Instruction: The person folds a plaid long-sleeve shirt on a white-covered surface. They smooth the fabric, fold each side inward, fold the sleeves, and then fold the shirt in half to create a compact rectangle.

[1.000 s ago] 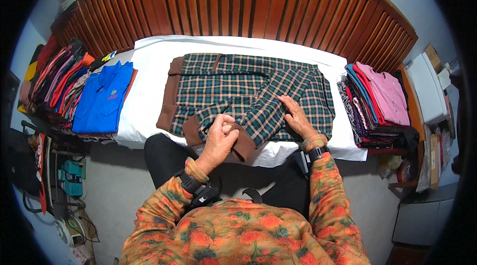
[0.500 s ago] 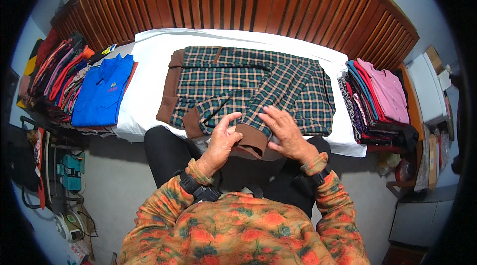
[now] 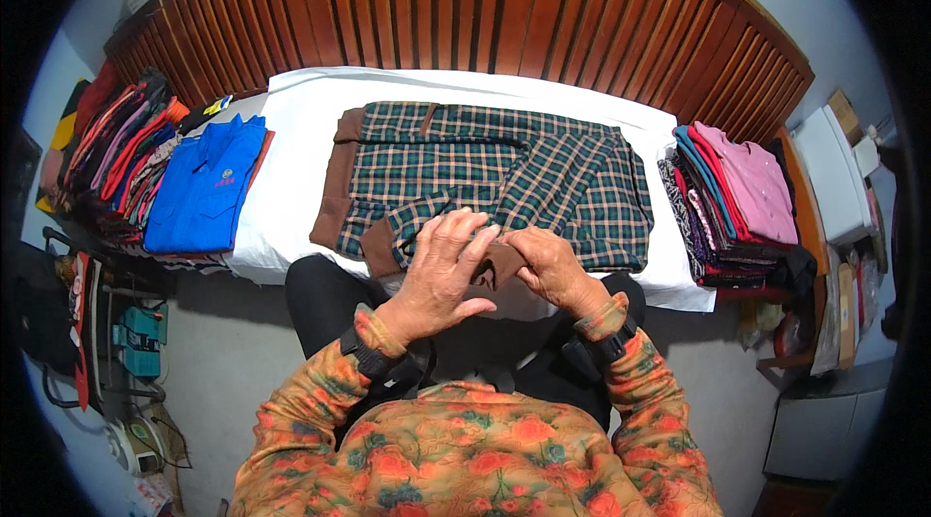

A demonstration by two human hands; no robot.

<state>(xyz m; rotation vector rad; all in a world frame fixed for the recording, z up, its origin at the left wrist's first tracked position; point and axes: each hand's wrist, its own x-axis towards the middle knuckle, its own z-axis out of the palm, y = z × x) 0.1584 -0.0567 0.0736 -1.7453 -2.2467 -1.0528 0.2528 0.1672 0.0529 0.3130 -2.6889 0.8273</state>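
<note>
A green plaid jacket (image 3: 427,158) with brown ribbed trim lies spread on a white sheet (image 3: 291,129), its hem band at the left. One sleeve runs down toward me and ends in a brown cuff (image 3: 497,265). My right hand (image 3: 555,270) pinches that cuff between thumb and fingers at its right side. On the cuff's left, my left hand (image 3: 441,276) has its fingers stretched over the sleeve end and its thumb apart. Whether the left fingertips press on the cloth is hard to see. The other brown cuff (image 3: 380,247) rests left of my left hand.
A folded blue shirt (image 3: 204,187) tops a stack at the left, beside a pile of colourful clothes (image 3: 121,148). At the right stands another stack with a pink garment (image 3: 747,182) on top. A slatted wooden headboard (image 3: 465,8) borders the far side.
My left hand has let go of the cuff's left edge and turned with fingers extended over the sleeve end. My right hand has closed on the cuff, which now looks bunched and lifted.
</note>
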